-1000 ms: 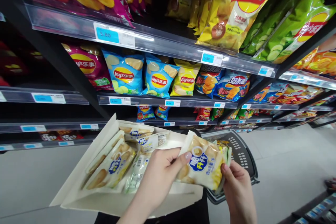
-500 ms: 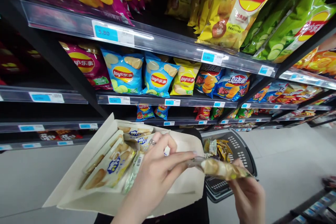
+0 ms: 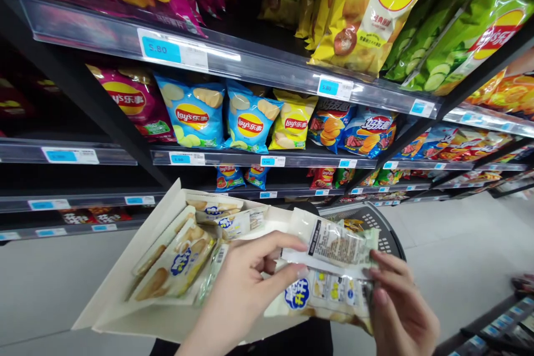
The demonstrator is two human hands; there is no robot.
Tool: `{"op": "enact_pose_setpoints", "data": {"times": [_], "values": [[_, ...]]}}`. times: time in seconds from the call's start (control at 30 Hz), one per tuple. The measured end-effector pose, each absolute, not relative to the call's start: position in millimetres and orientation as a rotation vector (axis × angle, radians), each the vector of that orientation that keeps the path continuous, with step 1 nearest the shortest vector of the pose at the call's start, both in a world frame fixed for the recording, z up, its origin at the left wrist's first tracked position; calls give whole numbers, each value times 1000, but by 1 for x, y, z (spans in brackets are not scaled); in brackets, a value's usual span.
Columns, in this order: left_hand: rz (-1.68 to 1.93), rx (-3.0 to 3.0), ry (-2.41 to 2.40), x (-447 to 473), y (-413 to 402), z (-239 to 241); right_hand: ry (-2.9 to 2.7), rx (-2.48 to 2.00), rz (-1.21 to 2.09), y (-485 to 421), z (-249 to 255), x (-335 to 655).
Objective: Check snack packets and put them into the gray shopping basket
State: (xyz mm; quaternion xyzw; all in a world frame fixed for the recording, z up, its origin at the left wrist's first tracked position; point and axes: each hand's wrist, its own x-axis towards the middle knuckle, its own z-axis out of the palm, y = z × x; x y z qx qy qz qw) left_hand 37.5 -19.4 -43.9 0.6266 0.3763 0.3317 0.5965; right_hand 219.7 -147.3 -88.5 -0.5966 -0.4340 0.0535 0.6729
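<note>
Both hands grip one pale yellow snack packet (image 3: 329, 272), held with its printed back side toward me. My left hand (image 3: 246, 289) pinches its left edge between thumb and fingers. At the packet's right edge, my right hand (image 3: 396, 306) clasps it with its fingers. Beneath my left hand lies an open white cardboard box (image 3: 125, 295) with several similar biscuit packets (image 3: 179, 264) inside.
A dark shopping basket (image 3: 375, 222) holding a few snacks sits behind the packet. Black store shelves (image 3: 258, 158) with blue price tags carry rows of crisp bags (image 3: 250, 122) ahead and above. Pale floor runs off to the right.
The packet has been flipped over, from its front showing, through edge-on, to its back side now. Both hands kept hold of it. The view has dipped slightly.
</note>
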Motion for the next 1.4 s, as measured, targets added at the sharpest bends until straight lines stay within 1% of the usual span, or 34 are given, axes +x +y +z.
{"op": "enact_pose_setpoints", "data": {"times": [0.1, 0.23, 0.27, 0.33, 0.4, 0.6, 0.67, 0.73, 0.83, 0.9, 0.97, 1.03, 1.2, 1.4], "values": [[831, 1333, 884, 45, -24, -43, -752, -1248, 360, -137, -91, 217], [860, 1098, 805, 51, -27, -40, -588, -1202, 891, -125, -92, 217], [863, 1059, 801, 52, -27, -39, -590, -1204, 975, -124, -93, 217], [855, 1041, 813, 51, -24, -40, -613, -1222, 1034, -125, -96, 218], [833, 1082, 834, 49, -21, -42, -647, -1258, 980, -128, -98, 220], [876, 1367, 988, 46, -16, -49, -845, -1520, 613, -142, -83, 239], [841, 1546, 1023, 46, -15, -50, -822, -1574, 451, -145, -78, 261], [756, 1774, 1091, 45, -12, -52, -689, -1620, 218, -150, -82, 294], [453, 2157, 1267, 45, -4, -59, -569, -1796, 15, -163, -108, 349], [151, 2329, 1384, 44, 2, -66, -588, -2213, -38, -174, -137, 377], [-113, 2361, 1452, 44, 8, -72, -561, -2395, -2, -183, -172, 393], [-280, 2321, 1464, 44, 13, -77, -552, -2517, 93, -184, -207, 398], [-511, 2218, 1426, 50, 14, -79, -567, -2760, 355, -161, -278, 400], [-660, 2271, 1404, 42, -3, -94, -642, -2878, 514, -105, -326, 419]]}}
